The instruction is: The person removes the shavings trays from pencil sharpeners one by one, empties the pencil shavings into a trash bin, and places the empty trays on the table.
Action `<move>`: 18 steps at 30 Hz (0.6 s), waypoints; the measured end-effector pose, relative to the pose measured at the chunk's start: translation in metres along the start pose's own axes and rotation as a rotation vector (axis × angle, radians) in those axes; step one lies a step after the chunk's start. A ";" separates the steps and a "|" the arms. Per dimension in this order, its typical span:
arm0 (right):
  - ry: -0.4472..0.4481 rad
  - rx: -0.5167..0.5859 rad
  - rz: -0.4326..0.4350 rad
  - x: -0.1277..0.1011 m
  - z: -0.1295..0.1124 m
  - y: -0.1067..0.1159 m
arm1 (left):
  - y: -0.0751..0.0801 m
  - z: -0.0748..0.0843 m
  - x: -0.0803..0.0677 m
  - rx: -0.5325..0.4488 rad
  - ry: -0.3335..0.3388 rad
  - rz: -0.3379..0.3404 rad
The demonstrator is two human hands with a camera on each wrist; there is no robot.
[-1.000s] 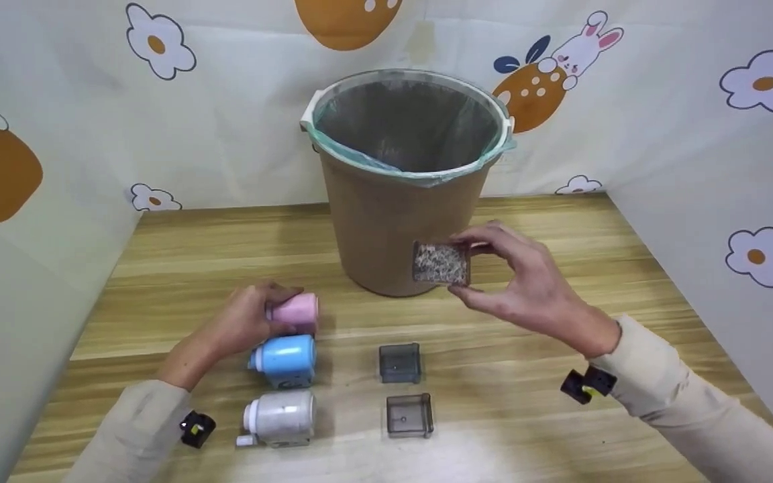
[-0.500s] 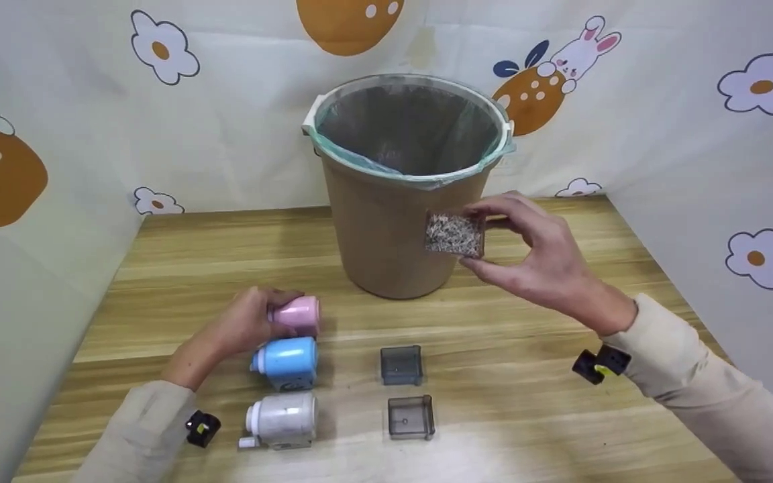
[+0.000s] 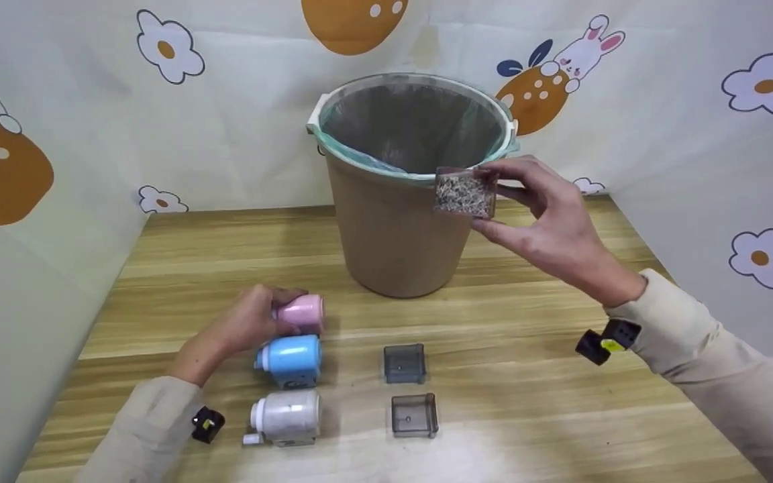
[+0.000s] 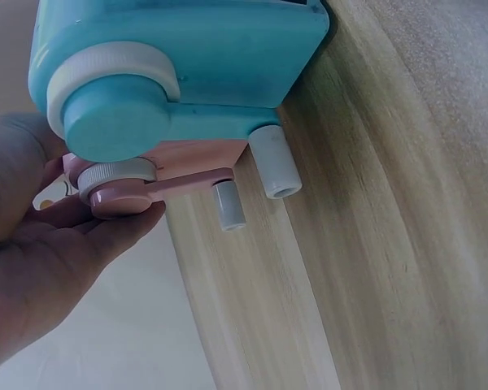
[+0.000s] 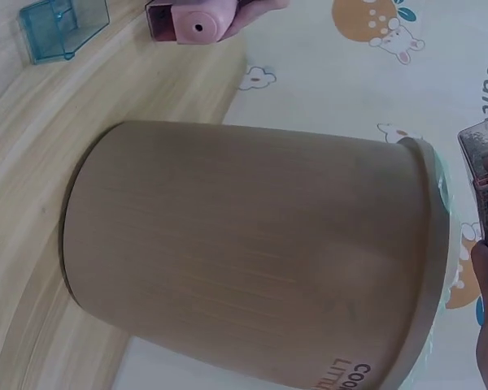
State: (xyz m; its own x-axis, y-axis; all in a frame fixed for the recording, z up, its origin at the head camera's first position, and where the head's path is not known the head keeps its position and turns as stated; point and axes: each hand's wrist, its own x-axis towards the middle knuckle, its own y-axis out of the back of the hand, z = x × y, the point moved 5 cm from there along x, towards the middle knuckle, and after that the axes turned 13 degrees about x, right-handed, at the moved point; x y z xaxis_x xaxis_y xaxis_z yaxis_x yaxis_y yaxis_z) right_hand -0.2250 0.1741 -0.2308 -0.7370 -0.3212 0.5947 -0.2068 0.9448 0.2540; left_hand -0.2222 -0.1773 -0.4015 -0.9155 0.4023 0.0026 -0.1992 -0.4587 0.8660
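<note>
Three crank pencil sharpeners stand in a row on the table's left. My left hand (image 3: pixel 249 318) grips the farthest, a pink pencil sharpener (image 3: pixel 304 314), from its crank side. In the left wrist view its crank (image 4: pixel 191 184) shows under the blue pencil sharpener (image 4: pixel 220 49). Nearest stands a greyish-white pencil sharpener (image 3: pixel 289 414). Between thumb and fingers, my right hand (image 3: pixel 557 225) holds a clear shavings drawer (image 3: pixel 465 193) full of pencil shavings. It is raised at the near right rim of a brown bin (image 3: pixel 400 235), overlapping it in the head view.
Two vacant dark clear drawers, one farther (image 3: pixel 404 364) and one nearer (image 3: pixel 414 416), lie right of the sharpeners. A greenish bag (image 3: pixel 386 164) lines the bin at the table's back. Printed curtains (image 3: pixel 245 121) enclose the back and sides.
My right hand has lifted the full shavings drawer from low in front of the bin up to rim height, slightly rightward. The left hand keeps its grip on the pink pencil sharpener.
</note>
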 end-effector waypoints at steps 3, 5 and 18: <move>-0.020 0.051 0.047 0.008 -0.002 0.002 | 0.000 0.000 0.000 0.006 0.010 0.005; -0.037 0.081 0.079 0.014 -0.003 0.004 | 0.000 0.001 0.000 0.005 0.009 0.003; -0.246 0.162 0.155 0.038 0.004 0.007 | 0.000 0.002 0.001 0.021 0.007 -0.021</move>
State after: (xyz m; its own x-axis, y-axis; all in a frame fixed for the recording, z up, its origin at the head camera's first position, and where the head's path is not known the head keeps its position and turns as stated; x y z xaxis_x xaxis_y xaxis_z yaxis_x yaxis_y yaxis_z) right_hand -0.2570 0.1689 -0.2093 -0.8970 -0.1662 0.4096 -0.1650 0.9855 0.0384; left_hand -0.2229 -0.1753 -0.4001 -0.9135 0.4063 -0.0190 -0.2109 -0.4334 0.8762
